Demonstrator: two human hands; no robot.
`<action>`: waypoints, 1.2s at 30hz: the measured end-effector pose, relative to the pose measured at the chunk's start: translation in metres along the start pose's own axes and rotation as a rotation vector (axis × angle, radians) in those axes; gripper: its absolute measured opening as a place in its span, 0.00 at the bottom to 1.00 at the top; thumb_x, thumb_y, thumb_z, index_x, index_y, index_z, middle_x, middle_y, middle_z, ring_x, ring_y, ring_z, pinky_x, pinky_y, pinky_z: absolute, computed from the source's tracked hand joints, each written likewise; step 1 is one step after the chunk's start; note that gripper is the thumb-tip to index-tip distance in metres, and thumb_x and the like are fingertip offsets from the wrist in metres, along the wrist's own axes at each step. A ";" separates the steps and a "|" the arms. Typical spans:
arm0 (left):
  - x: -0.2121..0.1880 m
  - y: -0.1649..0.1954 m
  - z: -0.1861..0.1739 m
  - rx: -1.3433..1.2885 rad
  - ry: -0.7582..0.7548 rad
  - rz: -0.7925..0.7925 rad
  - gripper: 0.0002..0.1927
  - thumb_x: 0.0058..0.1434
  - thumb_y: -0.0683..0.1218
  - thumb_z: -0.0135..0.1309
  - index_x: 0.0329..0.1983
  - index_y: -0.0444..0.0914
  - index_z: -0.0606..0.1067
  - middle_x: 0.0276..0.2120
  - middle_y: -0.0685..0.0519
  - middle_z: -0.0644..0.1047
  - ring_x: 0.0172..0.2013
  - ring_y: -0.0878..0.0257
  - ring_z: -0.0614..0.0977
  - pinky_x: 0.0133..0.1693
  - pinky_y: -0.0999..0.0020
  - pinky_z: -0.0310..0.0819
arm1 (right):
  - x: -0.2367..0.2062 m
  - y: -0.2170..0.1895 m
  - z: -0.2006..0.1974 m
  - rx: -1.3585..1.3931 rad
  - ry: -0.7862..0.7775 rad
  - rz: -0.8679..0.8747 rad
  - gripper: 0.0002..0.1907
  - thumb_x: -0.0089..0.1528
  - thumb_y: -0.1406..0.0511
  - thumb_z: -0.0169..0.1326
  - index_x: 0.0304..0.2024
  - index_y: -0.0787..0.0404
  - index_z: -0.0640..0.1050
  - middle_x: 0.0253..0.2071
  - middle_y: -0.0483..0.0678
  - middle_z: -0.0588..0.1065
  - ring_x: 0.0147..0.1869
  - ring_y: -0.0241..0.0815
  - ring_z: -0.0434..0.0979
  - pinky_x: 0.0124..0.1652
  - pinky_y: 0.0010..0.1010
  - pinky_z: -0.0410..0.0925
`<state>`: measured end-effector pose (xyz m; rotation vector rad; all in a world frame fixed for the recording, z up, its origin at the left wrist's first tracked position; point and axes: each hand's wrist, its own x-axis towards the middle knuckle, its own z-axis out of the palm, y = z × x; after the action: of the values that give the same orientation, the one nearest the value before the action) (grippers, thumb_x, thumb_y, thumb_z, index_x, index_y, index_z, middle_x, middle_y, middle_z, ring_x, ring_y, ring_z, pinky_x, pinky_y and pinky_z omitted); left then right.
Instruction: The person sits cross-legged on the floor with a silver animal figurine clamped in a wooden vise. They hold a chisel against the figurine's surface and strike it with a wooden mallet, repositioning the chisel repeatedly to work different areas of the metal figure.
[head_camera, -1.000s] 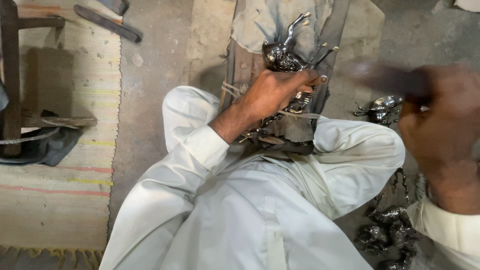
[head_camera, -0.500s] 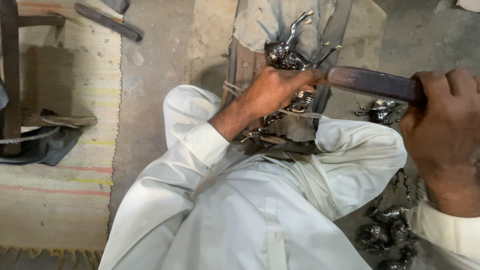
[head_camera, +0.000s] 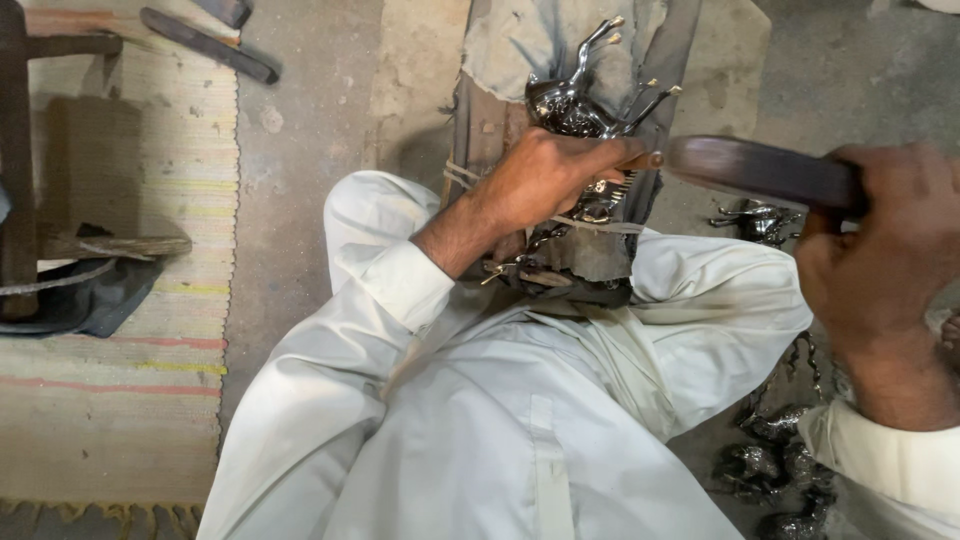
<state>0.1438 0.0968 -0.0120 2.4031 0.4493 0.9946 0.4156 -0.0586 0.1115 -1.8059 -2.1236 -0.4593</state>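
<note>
I sit on the floor in white clothes with a worn wooden block (head_camera: 490, 120) held between my knees. A shiny metal horse figurine (head_camera: 575, 100) lies on it, legs pointing up and away. My left hand (head_camera: 545, 180) presses down on the figurine and pinches a thin tool against it. My right hand (head_camera: 880, 250) grips the handle of a dark wooden mallet (head_camera: 750, 170), whose head sits just right of my left fingertips.
Several more metal figurines (head_camera: 765, 470) are piled on the floor at the lower right, and one (head_camera: 755, 220) lies beyond my right knee. A striped woven mat (head_camera: 130, 300) covers the left, with a wooden stool frame (head_camera: 20, 160) and dark bars (head_camera: 205, 45) on it.
The mallet has swung down from a blurred raised position at the right. Its head is now close to my left fingers. My left hand has stayed on the figurine.
</note>
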 end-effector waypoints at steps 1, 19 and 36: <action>0.000 -0.001 0.000 -0.001 0.012 0.012 0.30 0.60 0.35 0.57 0.66 0.43 0.69 0.47 0.52 0.84 0.41 0.58 0.88 0.41 0.66 0.85 | 0.002 -0.002 -0.004 -0.008 0.009 -0.010 0.15 0.57 0.80 0.62 0.45 0.67 0.78 0.40 0.57 0.73 0.42 0.59 0.74 0.42 0.44 0.66; 0.008 0.002 -0.005 0.028 -0.104 -0.035 0.22 0.66 0.44 0.62 0.62 0.47 0.73 0.41 0.52 0.84 0.37 0.57 0.88 0.38 0.64 0.83 | 0.001 -0.010 0.001 -0.050 -0.006 0.031 0.20 0.53 0.79 0.62 0.47 0.65 0.77 0.40 0.54 0.72 0.45 0.54 0.74 0.45 0.39 0.65; 0.010 0.001 -0.012 -0.017 -0.101 0.063 0.26 0.63 0.41 0.62 0.64 0.44 0.72 0.40 0.50 0.84 0.37 0.55 0.87 0.38 0.63 0.82 | 0.009 -0.026 -0.010 -0.226 0.017 -0.010 0.18 0.50 0.78 0.64 0.42 0.64 0.79 0.36 0.55 0.74 0.38 0.54 0.76 0.38 0.40 0.67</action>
<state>0.1416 0.1046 0.0011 2.4526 0.3293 0.8952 0.3886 -0.0589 0.1239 -1.9019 -2.1427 -0.7409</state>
